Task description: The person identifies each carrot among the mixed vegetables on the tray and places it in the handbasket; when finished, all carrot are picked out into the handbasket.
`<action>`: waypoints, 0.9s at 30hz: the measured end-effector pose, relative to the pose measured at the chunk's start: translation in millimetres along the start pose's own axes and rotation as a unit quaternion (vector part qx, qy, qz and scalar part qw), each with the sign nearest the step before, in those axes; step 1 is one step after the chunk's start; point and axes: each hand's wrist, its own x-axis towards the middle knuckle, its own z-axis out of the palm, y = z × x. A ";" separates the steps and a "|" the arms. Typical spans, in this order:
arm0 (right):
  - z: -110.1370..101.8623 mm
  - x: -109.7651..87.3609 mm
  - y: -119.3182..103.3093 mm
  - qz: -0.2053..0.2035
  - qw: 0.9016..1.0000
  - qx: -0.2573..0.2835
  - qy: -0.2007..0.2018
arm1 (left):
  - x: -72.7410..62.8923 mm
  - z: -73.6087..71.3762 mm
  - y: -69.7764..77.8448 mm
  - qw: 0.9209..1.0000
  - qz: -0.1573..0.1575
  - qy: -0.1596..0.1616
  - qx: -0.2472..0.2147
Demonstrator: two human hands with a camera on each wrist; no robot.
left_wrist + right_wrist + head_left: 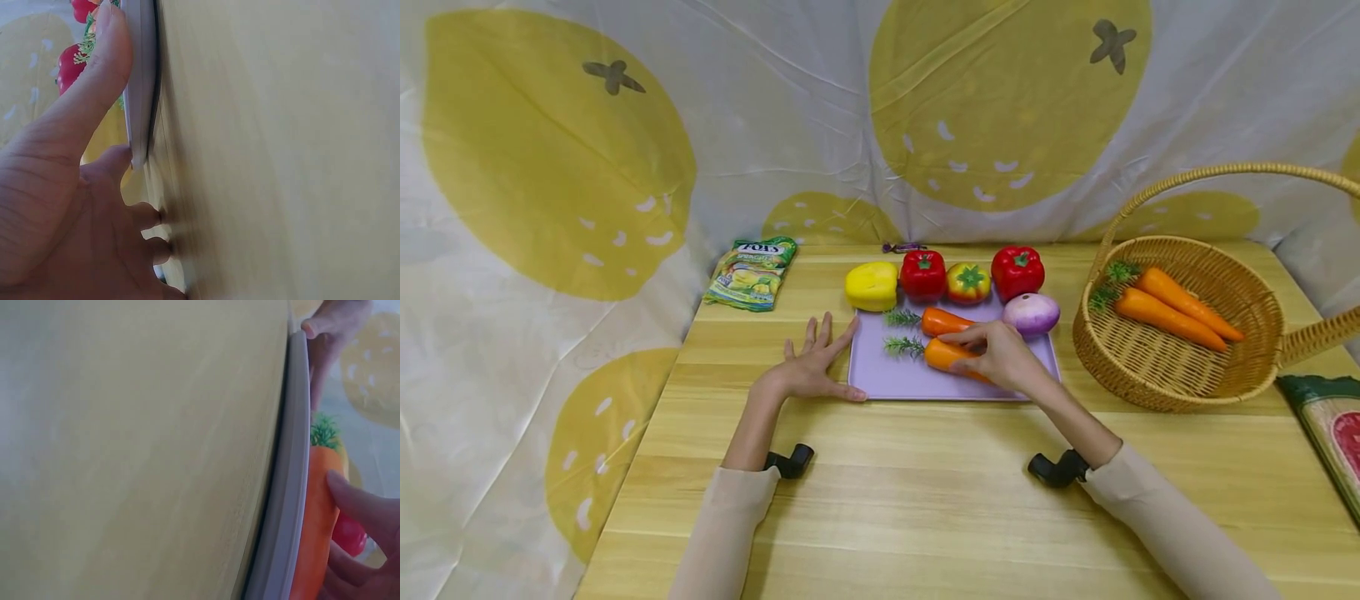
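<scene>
A lilac tray [887, 382] lies on the wooden table, bearing two carrots with green tops. My right hand [1009, 358] pinches the nearer carrot [942, 356], thumb on its near side; its tip is hidden under the hand. Just behind lies the other carrot [942, 321], partly covered by my fingers. In the right wrist view the held carrot [317, 506] sits low behind the tray's rim. My left hand [808, 373] rests with spread fingers at the tray's left edge. Its thumb [106, 62] lies along the near rim in the left wrist view.
Along the tray's back stand a yellow pepper [871, 286], red peppers [922, 275], a red-yellow tomato [967, 283] and a purple-white eggplant [1032, 314]. At right, a handled wicker basket [1150, 387] contains two carrots [1180, 310]. A green snack packet [751, 273] lies left; another package [1326, 417] lies far right.
</scene>
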 end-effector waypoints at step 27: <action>-47.8 -1.0 -7.7 -0.031 0.998 0.029 -0.041 | 0.1 -0.6 0.1 1.000 -0.006 -0.003 0.001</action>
